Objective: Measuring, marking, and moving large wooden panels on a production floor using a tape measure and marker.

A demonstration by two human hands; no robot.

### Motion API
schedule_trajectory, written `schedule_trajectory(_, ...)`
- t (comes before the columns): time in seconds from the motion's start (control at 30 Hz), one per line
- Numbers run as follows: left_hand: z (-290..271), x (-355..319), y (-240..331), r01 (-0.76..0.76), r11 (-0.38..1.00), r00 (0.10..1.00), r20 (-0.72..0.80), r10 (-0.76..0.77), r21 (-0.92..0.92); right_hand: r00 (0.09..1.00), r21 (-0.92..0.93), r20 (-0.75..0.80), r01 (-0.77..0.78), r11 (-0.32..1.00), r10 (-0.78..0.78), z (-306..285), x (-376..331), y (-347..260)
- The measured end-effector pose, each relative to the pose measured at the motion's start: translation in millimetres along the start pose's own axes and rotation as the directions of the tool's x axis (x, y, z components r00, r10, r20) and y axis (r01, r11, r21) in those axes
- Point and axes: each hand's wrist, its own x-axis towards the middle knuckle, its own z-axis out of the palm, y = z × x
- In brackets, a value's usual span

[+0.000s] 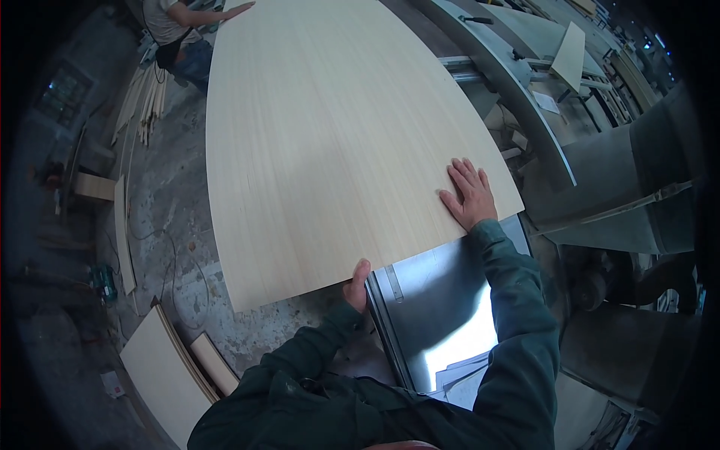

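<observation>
A large pale wood-grain panel (330,142) stretches away from me, its near end lying over a dark shiny metal table (424,311). At the panel's near edge my left hand (358,287) grips the board, thumb on top and the other fingers hidden beneath. My right hand (469,196) rests flat on the panel near its right corner, fingers somewhat apart. Along the far left edge, a co-worker's hand (238,10) also touches the panel.
Right of the panel runs a long metal rail (525,97). Large grey machine housings (600,180) stand farther right. Panels (169,375) lean at lower left, near a cable (174,262) on the floor. Paper sheets (465,379) lie on the metal table. Wood strips (150,101) stand beside the co-worker (176,34).
</observation>
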Motion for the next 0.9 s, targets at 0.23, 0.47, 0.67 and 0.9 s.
schedule_trajectory(0.23, -13.3, 65.8, 23.0, -0.046, 0.998, 0.999, -0.01, 0.046, 0.031, 1.0, 0.003, -0.01, -0.008, 1.0, 0.008, 17.9, 62.4, -0.6)
schedule_trajectory(0.47, -8.5, 110.3, 69.2, -0.015, 1.0, 0.999, -0.037, 0.015, 0.003, 1.0, 0.02, -0.023, 0.001, 1.0, 0.0, 31.2, 125.8, -1.3)
schedule_trajectory(0.67, -19.6, 163.2, 85.0, -0.038, 0.998, 0.999, -0.014, 0.039, 0.04, 1.0, 0.036, -0.01, 0.003, 0.999, -0.003, 42.0, 175.3, -5.2)
schedule_trajectory(0.9, -6.6, 194.7, 139.9, 0.0, 1.0, 0.997, 0.077, -0.001, 0.012, 1.0, 0.018, 0.003, 0.002, 1.0, -0.002, 51.8, 231.3, -6.4)
